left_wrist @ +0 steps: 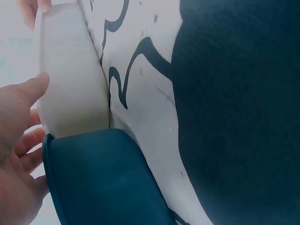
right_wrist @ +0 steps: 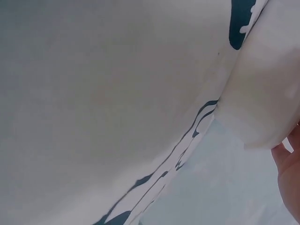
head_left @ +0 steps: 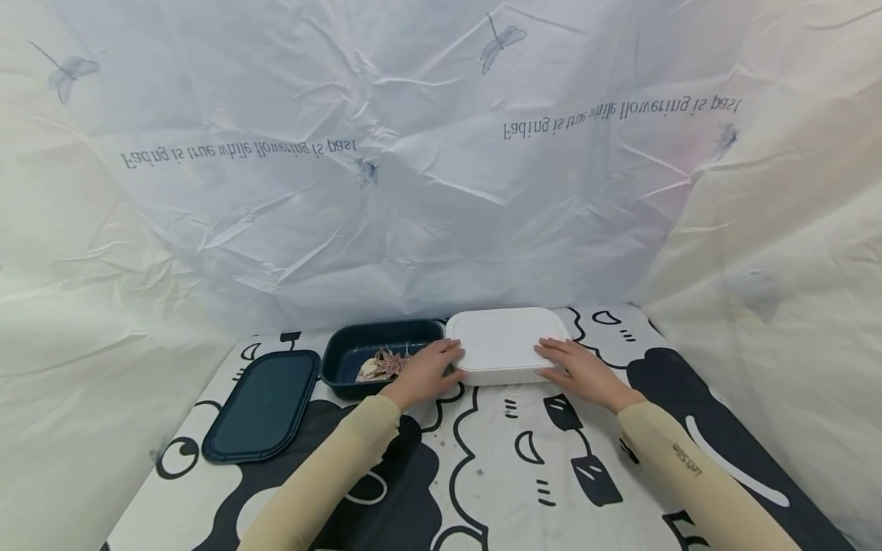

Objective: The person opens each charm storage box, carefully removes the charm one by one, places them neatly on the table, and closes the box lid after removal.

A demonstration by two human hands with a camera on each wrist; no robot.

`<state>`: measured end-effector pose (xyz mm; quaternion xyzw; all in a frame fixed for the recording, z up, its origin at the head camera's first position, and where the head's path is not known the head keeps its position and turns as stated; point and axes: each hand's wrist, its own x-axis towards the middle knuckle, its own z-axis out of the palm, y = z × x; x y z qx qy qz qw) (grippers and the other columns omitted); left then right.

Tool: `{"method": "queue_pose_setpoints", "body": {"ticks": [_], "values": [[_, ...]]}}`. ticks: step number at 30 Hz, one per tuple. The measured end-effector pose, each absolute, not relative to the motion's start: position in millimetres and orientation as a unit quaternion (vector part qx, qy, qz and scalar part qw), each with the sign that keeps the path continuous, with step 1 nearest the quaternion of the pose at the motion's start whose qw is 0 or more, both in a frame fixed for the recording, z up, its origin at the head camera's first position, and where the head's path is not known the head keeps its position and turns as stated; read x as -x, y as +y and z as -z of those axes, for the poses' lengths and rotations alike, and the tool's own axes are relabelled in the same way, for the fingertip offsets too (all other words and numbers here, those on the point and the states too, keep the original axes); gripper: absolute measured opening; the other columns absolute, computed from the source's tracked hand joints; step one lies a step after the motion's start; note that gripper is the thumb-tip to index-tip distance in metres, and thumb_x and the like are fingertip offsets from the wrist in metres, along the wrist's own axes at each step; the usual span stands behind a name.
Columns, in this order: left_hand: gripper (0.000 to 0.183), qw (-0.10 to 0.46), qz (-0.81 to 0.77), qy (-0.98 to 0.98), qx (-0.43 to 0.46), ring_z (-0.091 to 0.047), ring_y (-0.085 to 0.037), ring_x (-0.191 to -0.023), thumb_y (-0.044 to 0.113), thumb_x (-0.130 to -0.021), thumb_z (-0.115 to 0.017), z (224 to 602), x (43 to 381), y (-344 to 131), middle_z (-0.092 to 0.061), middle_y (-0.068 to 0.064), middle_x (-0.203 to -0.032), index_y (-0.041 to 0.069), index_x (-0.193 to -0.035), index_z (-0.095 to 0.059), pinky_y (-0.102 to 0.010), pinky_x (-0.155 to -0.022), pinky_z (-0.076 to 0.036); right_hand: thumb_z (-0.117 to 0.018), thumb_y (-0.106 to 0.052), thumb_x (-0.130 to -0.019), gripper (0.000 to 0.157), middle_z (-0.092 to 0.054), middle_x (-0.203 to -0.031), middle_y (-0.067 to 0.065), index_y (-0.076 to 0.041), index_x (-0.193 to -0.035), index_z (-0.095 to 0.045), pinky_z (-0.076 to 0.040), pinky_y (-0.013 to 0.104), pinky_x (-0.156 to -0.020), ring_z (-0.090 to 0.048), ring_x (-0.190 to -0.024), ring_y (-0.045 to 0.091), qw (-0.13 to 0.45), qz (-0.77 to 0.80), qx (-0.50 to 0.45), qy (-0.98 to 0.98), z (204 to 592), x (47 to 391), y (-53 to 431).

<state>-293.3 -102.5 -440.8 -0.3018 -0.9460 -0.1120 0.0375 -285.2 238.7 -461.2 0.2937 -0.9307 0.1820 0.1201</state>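
A white lidded box point(head_left: 506, 337) sits near the far edge of the cloth-covered surface. My left hand point(head_left: 426, 373) is at its left front corner, thumb against the front side and fingers at the left edge. At the right end, my right hand point(head_left: 584, 371) touches the box with extended fingers over the lid and the thumb low at the front. Directly left of the box is a dark teal container point(head_left: 344, 340), uncovered, with a bundle of dried flowers point(head_left: 386, 363) inside. My left hand partly hides that container.
A dark teal lid point(head_left: 265, 405) lies flat at the left. The cloth point(head_left: 496, 467) has black-and-white cartoon prints. Pale printed sheeting point(head_left: 413, 214) hangs behind and along both sides of the surface.
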Motion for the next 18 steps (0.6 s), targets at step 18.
{"method": "queue_pose_setpoints", "body": {"ticks": [18], "values": [[0.051, 0.082, 0.042, -0.937, 0.337, -0.052, -0.022, -0.133, 0.043, -0.103, -0.057, 438.1, 296.5, -100.4, -0.056, -0.008, -0.144, 0.011, -0.142, -0.058, -0.039, -0.109, -0.044, -0.071, -0.033, -0.096, 0.055, -0.053, -0.147, 0.017, -0.006, -0.142, -0.059, -0.04, 0.059, -0.109, -0.048, -0.135, 0.04, 0.101, -0.152, -0.3, -0.936, 451.9, 289.9, 240.6]]}}
